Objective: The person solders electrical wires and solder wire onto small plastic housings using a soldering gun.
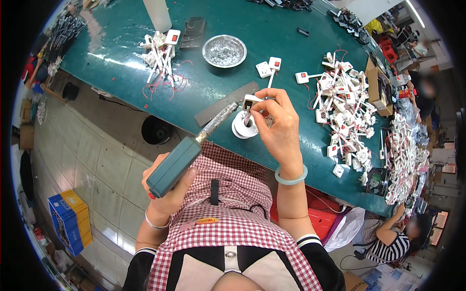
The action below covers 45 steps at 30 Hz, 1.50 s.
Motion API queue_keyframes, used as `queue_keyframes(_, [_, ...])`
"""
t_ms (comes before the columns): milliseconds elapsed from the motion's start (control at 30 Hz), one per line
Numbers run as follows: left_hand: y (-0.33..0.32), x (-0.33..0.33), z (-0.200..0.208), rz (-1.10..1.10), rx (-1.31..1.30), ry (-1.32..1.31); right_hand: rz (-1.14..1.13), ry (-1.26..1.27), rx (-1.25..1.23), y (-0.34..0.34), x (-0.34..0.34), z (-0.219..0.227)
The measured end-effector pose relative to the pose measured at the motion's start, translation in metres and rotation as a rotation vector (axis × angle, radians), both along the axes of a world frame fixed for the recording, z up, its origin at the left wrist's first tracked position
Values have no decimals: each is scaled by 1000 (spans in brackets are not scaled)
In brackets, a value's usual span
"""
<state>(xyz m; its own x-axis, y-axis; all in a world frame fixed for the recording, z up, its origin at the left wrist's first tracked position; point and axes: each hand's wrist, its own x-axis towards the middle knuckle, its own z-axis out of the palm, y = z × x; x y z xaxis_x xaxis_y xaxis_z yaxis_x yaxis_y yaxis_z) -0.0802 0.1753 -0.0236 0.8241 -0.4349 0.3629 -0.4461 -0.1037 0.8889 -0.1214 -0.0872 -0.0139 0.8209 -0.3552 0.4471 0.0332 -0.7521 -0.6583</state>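
My left hand (170, 182) is wrapped round the green handle of a soldering iron (174, 167), whose metal shaft slants up and to the right. The tip of the iron meets a small white switch housing (249, 101) with a dark inside. The fingers of my right hand (280, 126) are closed at the right side of this housing, and the thumb bends in below it. Just under them, at the table's near edge, stands a white spool (244, 126). A flat grey strip (225, 104) lies behind the iron's tip.
On the green table (194, 77) are a round metal bowl (224, 51), a small pile of white switch pieces with red wires (160, 56), two white switch pieces (269, 67), and a large heap of them (344, 106) at right. A cardboard box (378, 89) stands beyond. Another person (395, 240) sits at far right.
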Motion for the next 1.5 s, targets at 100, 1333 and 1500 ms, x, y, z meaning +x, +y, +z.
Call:
queue_keyframes(100, [1, -1, -1, 2, 9, 16, -19, 1, 10, 1, 0, -1])
queue_keyframes(1333, [-4, 0, -5, 76, -52, 121, 67, -88, 318, -12, -2, -8])
queue_keyframes(1500, [-8, 4, -3, 64, -28, 102, 79, -143, 505, -10, -6, -23])
